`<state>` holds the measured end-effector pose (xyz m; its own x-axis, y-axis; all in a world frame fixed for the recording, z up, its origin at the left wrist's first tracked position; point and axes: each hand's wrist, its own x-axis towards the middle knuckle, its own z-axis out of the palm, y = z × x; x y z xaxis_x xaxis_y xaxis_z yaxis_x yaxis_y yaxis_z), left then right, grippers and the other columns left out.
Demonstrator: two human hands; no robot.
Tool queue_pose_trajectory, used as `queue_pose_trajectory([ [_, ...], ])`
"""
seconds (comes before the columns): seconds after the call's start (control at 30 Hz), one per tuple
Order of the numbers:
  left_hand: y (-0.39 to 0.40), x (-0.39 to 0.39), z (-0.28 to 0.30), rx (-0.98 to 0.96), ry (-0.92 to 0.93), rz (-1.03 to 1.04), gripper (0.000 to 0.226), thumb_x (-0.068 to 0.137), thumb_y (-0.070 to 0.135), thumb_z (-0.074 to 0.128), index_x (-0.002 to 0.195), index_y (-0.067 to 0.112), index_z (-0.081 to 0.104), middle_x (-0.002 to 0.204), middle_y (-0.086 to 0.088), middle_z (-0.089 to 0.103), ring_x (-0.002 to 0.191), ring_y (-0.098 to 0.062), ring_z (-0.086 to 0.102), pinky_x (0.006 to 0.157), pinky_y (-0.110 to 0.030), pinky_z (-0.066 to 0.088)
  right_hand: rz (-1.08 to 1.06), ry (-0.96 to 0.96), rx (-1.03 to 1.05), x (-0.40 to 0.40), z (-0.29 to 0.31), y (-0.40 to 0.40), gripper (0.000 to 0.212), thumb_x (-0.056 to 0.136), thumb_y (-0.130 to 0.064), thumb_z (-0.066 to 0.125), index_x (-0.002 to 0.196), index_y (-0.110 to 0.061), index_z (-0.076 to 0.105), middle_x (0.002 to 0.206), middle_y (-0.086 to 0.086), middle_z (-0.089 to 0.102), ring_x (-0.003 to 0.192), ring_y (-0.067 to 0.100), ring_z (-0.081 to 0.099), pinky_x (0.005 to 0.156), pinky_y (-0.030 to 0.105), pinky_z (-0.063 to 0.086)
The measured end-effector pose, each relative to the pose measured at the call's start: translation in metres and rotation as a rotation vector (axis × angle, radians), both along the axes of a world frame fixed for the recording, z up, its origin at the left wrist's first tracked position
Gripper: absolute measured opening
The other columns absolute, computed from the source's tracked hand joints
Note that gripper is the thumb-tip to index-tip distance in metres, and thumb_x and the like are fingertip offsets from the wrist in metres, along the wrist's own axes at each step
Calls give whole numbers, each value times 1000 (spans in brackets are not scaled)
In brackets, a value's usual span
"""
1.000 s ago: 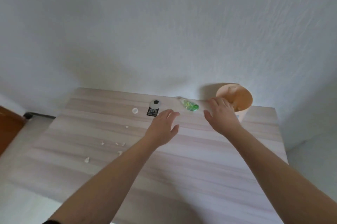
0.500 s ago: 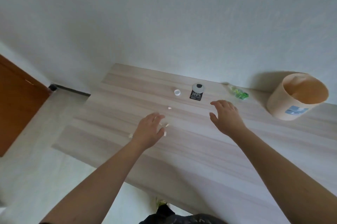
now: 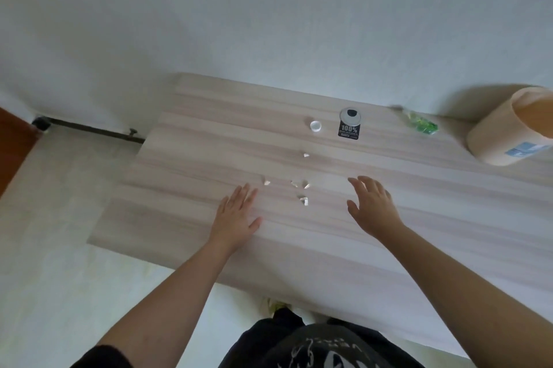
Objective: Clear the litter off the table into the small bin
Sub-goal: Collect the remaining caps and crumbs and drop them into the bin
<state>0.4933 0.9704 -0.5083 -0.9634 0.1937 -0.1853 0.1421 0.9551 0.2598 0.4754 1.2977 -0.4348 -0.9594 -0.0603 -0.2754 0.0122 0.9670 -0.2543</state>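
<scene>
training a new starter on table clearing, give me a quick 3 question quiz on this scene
1. True or false: the left hand is holding a piece of litter.
2. Which item lies nearest the small bin? A) white bottle cap B) green wrapper C) black label
3. Fill in: the small white scraps lie on the table between the two ____.

Key
1. False. The left hand is flat and open with nothing in it, and the right hand is open and empty too.
2. B. The green wrapper lies just left of the bin, by the wall.
3. hands.
</scene>
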Motion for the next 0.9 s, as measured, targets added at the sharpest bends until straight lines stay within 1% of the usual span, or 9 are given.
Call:
queue_pose_trajectory([
  [0.13, 11, -10, -11, 103, 21, 134, 77, 90, 46, 50, 148, 17, 10, 158, -9, 13, 144, -26, 14, 115, -43, 19, -49, 21, 15, 5, -3, 7, 56, 90, -30, 52, 141, -18, 32, 147, 10, 35, 135, 30, 31, 110, 45, 29],
  [0.23, 34, -17, -16, 82, 43, 85, 78, 89, 48, 52, 147, 12, 15, 156, -13, 18, 143, -28, 20, 114, -41, 22, -71, 23, 17, 9, -7, 12, 56, 90, -30, 52, 141, -18, 32, 147, 9, 34, 135, 29, 30, 110, 45, 29],
  [0.33, 67, -25, -18, 114, 43, 24, 80, 86, 49, 54, 146, 10, 20, 154, -16, 23, 141, -31, 25, 113, -42, 25, -103, 22, 10, 10, -12, 21, 56, 91, -30, 52, 141, -18, 32, 147, 9, 34, 135, 28, 30, 111, 44, 28],
  [0.43, 100, -36, -19, 134, 49, 18, 83, 83, 55, 56, 145, 10, 25, 153, -19, 25, 140, -34, 26, 112, -43, 28, -115, 27, -11, 8, -17, 31, 56, 91, -29, 53, 141, -18, 32, 147, 9, 34, 136, 28, 29, 112, 44, 28],
  [0.53, 127, -54, -25, 107, 26, 45, 90, 81, 64, 49, 148, 16, 14, 156, -18, 14, 144, -33, 15, 114, -43, 19, -106, 44, -20, -1, -23, 46, 56, 90, -29, 53, 141, -18, 32, 147, 9, 35, 135, 28, 31, 111, 43, 28],
  [0.6, 139, -70, -27, 53, 30, 60, 89, 82, 67, 42, 149, 19, 8, 157, -17, 11, 144, -33, 13, 115, -44, 17, -101, 58, -31, -12, -26, 57, 56, 90, -30, 52, 141, -19, 32, 146, 8, 36, 135, 27, 31, 111, 43, 29],
  [0.67, 146, -85, -28, 10, 35, 69, 87, 83, 68, 38, 149, 22, 5, 157, -16, 11, 144, -32, 14, 115, -45, 19, -109, 57, -45, -23, -27, 68, 56, 90, -30, 52, 141, -18, 32, 146, 8, 37, 134, 27, 32, 111, 43, 29],
  [0.77, 152, -107, -32, -10, 68, 58, 80, 86, 65, 33, 148, 24, 4, 158, -13, 11, 144, -30, 13, 115, -46, 20, -102, 64, -59, -42, -33, 84, 56, 90, -30, 52, 141, -19, 32, 146, 7, 37, 135, 26, 31, 111, 42, 28],
  [0.9, 166, -137, -35, -27, 87, 48, 71, 89, 61, 26, 148, 25, 10, 157, -11, 16, 143, -29, 17, 114, -47, 21, -112, 68, -64, -75, -38, 113, 57, 90, -30, 51, 142, -19, 30, 147, 7, 35, 136, 26, 29, 113, 43, 26],
])
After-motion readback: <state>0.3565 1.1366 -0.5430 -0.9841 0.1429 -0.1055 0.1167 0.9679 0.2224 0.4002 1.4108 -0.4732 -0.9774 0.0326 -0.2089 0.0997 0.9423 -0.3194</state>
